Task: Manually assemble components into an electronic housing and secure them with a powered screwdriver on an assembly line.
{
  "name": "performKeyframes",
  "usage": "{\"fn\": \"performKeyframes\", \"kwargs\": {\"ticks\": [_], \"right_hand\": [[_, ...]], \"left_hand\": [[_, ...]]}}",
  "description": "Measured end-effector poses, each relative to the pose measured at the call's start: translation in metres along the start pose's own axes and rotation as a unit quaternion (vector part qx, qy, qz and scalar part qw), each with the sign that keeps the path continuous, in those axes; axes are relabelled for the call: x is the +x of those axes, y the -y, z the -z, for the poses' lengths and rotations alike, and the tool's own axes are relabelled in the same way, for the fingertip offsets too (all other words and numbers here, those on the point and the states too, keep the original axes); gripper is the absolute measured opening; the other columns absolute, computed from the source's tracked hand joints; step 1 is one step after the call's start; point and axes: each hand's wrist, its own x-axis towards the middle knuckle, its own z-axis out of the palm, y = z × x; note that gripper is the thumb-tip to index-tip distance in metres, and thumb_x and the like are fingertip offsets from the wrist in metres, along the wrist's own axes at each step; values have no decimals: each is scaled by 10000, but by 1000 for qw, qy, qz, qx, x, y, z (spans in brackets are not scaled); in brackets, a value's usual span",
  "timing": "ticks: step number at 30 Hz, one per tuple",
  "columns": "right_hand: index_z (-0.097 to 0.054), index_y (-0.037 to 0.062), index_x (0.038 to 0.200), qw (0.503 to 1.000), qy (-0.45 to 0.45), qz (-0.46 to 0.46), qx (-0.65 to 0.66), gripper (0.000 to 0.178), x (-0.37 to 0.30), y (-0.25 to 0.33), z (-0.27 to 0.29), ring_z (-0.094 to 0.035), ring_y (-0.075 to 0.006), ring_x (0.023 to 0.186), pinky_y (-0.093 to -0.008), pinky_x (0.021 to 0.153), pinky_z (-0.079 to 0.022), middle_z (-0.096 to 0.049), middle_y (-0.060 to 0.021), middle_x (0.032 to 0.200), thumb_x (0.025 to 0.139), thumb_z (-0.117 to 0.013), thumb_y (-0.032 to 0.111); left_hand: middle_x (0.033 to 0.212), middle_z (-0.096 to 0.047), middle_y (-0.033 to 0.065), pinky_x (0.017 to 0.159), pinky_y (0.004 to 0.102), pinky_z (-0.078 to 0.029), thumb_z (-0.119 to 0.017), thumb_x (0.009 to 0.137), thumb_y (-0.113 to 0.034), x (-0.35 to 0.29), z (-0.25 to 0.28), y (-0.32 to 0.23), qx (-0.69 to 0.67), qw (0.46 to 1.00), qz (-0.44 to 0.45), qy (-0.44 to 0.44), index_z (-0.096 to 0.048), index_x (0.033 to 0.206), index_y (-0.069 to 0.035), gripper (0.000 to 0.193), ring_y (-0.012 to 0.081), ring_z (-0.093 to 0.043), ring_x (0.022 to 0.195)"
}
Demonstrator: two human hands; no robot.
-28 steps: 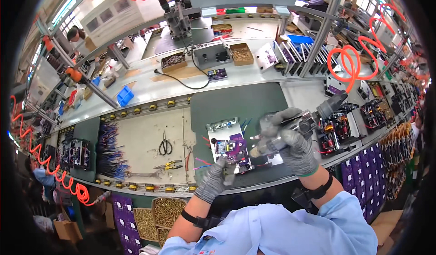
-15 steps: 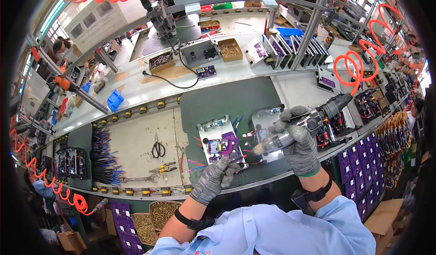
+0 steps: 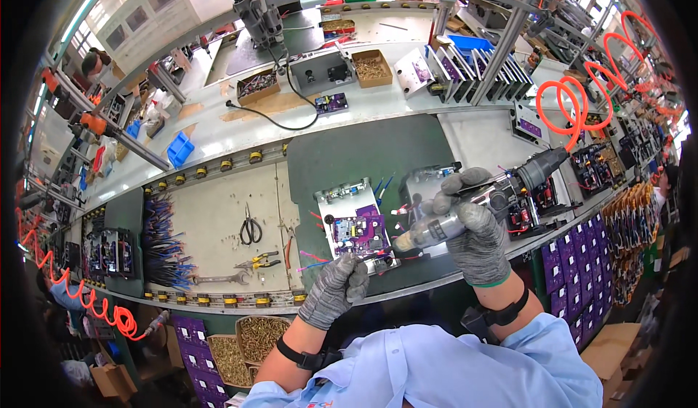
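My right hand (image 3: 478, 241), in a grey knit glove, is closed round an air screwdriver (image 3: 438, 228). The tool lies tilted, its pale nose pointing left at the near right corner of a purple circuit board (image 3: 359, 235). Whether the nose touches anything there, I cannot tell. The board sits on a light metal plate (image 3: 339, 207) on the dark green mat (image 3: 363, 153). My left hand (image 3: 333, 290), gloved too, has its fingers pinched at the board's near edge, beside thin red and blue wires (image 3: 314, 264). What those fingers hold is hidden.
A second metal unit (image 3: 430, 182) stands right of the board, partly behind the tool. Scissors (image 3: 250, 230), yellow-handled pliers (image 3: 260, 261) and a wrench (image 3: 222, 278) lie left of the mat. An orange coiled hose (image 3: 563, 110) hangs at right. Screw boxes (image 3: 371, 68) stand behind.
My left hand has drawn back slightly to the left, uncovering a metal part at the board's near edge. The screwdriver's nose has shifted a little left, closer to the board's corner.
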Motion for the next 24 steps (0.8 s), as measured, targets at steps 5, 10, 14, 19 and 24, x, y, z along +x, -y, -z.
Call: {"fn": "performKeyframes", "kwargs": {"ticks": [5, 10, 14, 19, 24], "right_hand": [[-599, 63, 1237, 999, 12, -38, -21, 420, 1, -3, -3, -729, -276, 1039, -478, 881, -640, -692, -127, 1142, 871, -804, 81], [-597, 64, 1235, 996, 27, -46, -65, 425, 0, -15, 8, -725, -234, 1006, -467, 949, -606, -690, -109, 1113, 870, -814, 96], [-589, 73, 1247, 998, 1, -56, -40, 448, 5, -27, 20, -723, -227, 999, -466, 940, -607, -680, -107, 1111, 865, -821, 105], [-596, 83, 1263, 995, -61, -62, 42, 424, 12, -30, 38, -736, -313, 990, -496, 911, -625, -716, -130, 1088, 885, -787, 101], [-596, 84, 1278, 996, -79, -24, 28, 405, 17, -19, 60, -732, -292, 990, -499, 921, -625, -708, -112, 1152, 905, -754, 107]], "left_hand": [[703, -482, -7, 433, 254, -364, -698, 982, -464, 3, 9, 2, 63, 998, -23, 7, -567, 925, -133, 360, 119, -457, 522], [663, -474, -16, 422, 238, -342, -657, 1011, -455, 4, 13, 10, 75, 996, -6, -55, -608, 886, -90, 390, 101, -468, 511], [662, -461, -17, 422, 242, -338, -655, 1013, -452, 5, 38, 12, -70, 993, 80, 51, -629, 954, -86, 371, 103, -441, 507], [714, -557, 5, 438, 247, -360, -650, 1007, -492, 12, 46, 4, 58, 995, 62, -55, -653, 1046, -100, 394, 103, -469, 530], [895, -689, 101, 656, 362, -554, -757, 916, -427, 38, 34, -35, 675, 718, -126, -113, -670, 1014, -59, 390, 261, -669, 721]]}}
